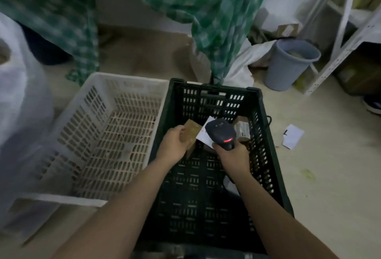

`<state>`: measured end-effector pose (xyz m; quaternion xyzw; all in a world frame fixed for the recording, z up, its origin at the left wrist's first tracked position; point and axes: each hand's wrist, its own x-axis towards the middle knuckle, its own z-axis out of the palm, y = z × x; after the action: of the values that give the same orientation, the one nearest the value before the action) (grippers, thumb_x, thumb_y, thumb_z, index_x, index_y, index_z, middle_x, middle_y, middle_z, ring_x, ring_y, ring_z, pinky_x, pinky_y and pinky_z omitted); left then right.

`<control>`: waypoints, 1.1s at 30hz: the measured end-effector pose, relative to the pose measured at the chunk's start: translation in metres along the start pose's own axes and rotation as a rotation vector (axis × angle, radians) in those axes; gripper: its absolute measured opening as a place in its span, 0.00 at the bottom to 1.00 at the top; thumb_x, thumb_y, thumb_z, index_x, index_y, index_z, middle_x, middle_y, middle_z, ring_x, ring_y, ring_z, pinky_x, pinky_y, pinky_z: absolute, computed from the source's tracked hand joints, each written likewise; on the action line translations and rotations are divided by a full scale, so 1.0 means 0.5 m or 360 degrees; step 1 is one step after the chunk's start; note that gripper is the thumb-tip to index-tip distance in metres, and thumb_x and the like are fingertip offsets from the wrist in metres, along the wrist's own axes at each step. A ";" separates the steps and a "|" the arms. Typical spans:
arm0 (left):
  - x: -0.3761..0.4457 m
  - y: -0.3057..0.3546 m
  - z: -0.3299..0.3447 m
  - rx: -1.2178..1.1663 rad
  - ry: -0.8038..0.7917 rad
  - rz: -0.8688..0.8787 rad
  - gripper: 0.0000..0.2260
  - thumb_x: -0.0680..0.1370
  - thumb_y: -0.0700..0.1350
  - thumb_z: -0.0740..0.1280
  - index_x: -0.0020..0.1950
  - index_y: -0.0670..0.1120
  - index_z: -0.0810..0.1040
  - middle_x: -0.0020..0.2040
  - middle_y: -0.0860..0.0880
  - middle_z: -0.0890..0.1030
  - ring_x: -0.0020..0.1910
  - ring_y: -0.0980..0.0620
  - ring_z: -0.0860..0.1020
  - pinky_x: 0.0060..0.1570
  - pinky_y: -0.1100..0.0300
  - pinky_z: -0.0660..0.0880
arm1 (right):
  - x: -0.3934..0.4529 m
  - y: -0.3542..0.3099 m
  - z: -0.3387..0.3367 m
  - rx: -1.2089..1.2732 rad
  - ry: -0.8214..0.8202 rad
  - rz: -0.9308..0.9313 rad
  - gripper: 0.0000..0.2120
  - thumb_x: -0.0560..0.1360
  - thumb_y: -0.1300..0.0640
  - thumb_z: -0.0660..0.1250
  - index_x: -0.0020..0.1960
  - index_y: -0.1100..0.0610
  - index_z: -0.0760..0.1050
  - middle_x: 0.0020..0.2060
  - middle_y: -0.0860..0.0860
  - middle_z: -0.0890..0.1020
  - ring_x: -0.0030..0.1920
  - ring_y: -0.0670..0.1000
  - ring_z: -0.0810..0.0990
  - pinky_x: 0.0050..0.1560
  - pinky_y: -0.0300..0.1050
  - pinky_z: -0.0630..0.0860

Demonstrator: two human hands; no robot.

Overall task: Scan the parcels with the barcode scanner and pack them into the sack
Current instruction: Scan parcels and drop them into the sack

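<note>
My left hand [172,144] grips a brown parcel [190,135] over the black crate [266,135]. My right hand [234,156] has its fingers clamped on the scanner [221,133], red light on.

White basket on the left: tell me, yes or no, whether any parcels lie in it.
No, the white basket shows only its bare slotted floor and walls.
</note>
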<state>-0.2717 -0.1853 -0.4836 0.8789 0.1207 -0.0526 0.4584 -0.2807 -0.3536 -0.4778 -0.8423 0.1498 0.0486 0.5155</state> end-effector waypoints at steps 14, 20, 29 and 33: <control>0.257 -0.212 0.237 0.0615 0.0020 -0.0414 0.49 0.72 0.56 0.73 0.78 0.38 0.45 0.77 0.38 0.53 0.75 0.40 0.54 0.72 0.51 0.56 | 0.258 0.115 0.127 -0.0236 0.0024 0.0087 0.10 0.72 0.51 0.70 0.36 0.54 0.73 0.33 0.50 0.78 0.34 0.50 0.77 0.36 0.43 0.71; 0.244 -0.184 0.232 0.0710 0.0045 -0.0268 0.44 0.70 0.58 0.74 0.75 0.39 0.55 0.68 0.41 0.64 0.67 0.42 0.62 0.60 0.54 0.68 | 0.251 0.124 0.120 -0.0053 0.0068 0.0167 0.08 0.70 0.52 0.72 0.38 0.54 0.75 0.35 0.52 0.81 0.37 0.53 0.80 0.38 0.45 0.74; 0.084 0.013 0.045 0.0774 -0.0056 0.0224 0.38 0.69 0.52 0.74 0.73 0.43 0.60 0.67 0.44 0.64 0.67 0.45 0.62 0.59 0.54 0.67 | 0.122 -0.014 0.041 0.0234 0.0286 0.0034 0.06 0.71 0.56 0.71 0.39 0.55 0.76 0.33 0.51 0.80 0.39 0.55 0.78 0.36 0.44 0.69; -0.017 0.080 -0.080 0.0806 0.0112 0.0503 0.41 0.69 0.53 0.74 0.75 0.43 0.57 0.69 0.46 0.62 0.69 0.45 0.60 0.65 0.53 0.65 | 0.039 -0.099 0.021 0.0368 0.0307 -0.0093 0.07 0.70 0.51 0.73 0.42 0.53 0.78 0.37 0.51 0.81 0.43 0.56 0.80 0.46 0.49 0.76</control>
<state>-0.2701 -0.1759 -0.4273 0.9745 -0.0186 0.0215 0.2228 -0.2464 -0.3272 -0.4451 -0.7822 0.1785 -0.0651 0.5934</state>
